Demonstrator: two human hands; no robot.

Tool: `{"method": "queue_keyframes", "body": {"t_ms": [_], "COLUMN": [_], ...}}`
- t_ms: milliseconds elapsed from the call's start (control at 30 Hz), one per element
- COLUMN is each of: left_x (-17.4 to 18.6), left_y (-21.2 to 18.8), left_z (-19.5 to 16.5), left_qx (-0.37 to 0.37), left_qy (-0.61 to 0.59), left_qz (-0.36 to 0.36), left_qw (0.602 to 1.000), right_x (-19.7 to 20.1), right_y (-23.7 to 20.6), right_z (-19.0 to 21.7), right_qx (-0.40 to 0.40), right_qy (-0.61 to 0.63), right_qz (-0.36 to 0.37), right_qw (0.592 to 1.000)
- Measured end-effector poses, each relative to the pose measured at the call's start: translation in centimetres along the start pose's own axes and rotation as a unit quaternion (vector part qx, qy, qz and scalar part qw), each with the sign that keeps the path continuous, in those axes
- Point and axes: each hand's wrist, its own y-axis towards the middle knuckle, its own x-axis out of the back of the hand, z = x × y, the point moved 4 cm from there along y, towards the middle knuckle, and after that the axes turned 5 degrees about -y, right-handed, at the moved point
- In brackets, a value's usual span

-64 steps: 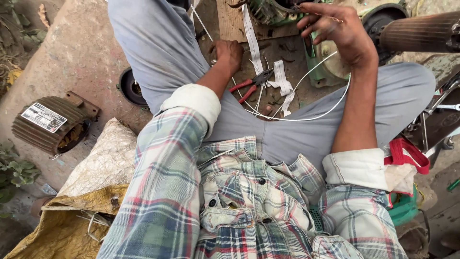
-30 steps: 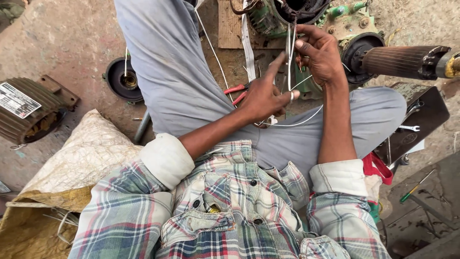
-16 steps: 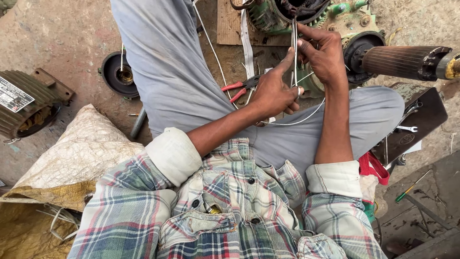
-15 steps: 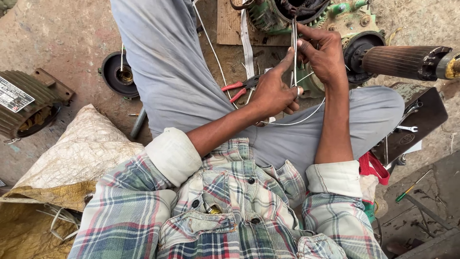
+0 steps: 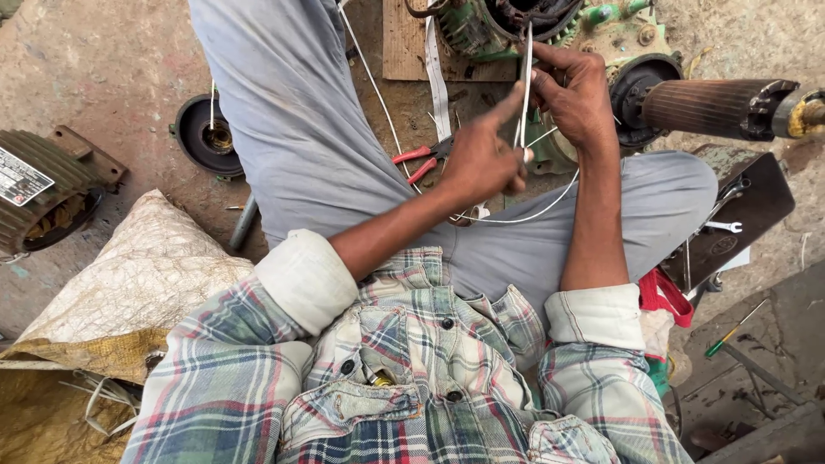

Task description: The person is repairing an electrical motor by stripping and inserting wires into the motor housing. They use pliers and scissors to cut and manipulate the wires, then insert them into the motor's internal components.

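My left hand (image 5: 483,153) pinches a thin white cord (image 5: 525,86) that runs straight up to the green electric motor (image 5: 507,21) at the top of the view. My right hand (image 5: 574,93) grips the same cord a little higher, beside the motor's open end with its windings. A loose loop of the cord (image 5: 533,210) hangs over my grey trouser leg. Red-handled pliers (image 5: 418,161) lie on the ground just left of my left hand.
A brown rotor shaft (image 5: 722,107) lies at the right. A ribbed motor housing (image 5: 43,185) and a round end cap (image 5: 204,136) sit at the left, next to a woven sack (image 5: 129,288). A spanner (image 5: 722,226) rests on a dark plate; a green-handled screwdriver (image 5: 730,331) lies lower right.
My left hand came up from the pliers on the ground to the cord and now pinches it below my right hand. The cord has been pulled straight and taut.
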Motion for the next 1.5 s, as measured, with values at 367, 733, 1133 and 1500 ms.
{"method": "queue_keyframes", "body": {"t_ms": [367, 733, 1133, 1500], "left_x": [0.3, -0.1, 0.9, 0.1], "left_y": [-1.5, -0.4, -3.4, -2.8], "left_z": [-0.1, 0.3, 0.6, 1.2], "left_qx": [-0.056, -0.014, -0.035, -0.038], "left_qy": [0.053, 0.038, 0.037, -0.013], "left_qz": [0.01, -0.012, 0.027, 0.03], "left_qw": [0.997, 0.999, 0.998, 0.999], "right_x": [0.0, 0.1, -0.3, -0.2], "right_y": [0.0, 0.0, 0.0, 0.0], "right_z": [0.1, -0.6, 0.9, 1.3], "right_qx": [-0.004, 0.012, -0.006, 0.003], "right_qy": [0.082, 0.075, 0.003, 0.05], "right_qz": [0.014, 0.011, -0.032, -0.022], "right_qw": [0.997, 0.997, 0.999, 0.999]}}
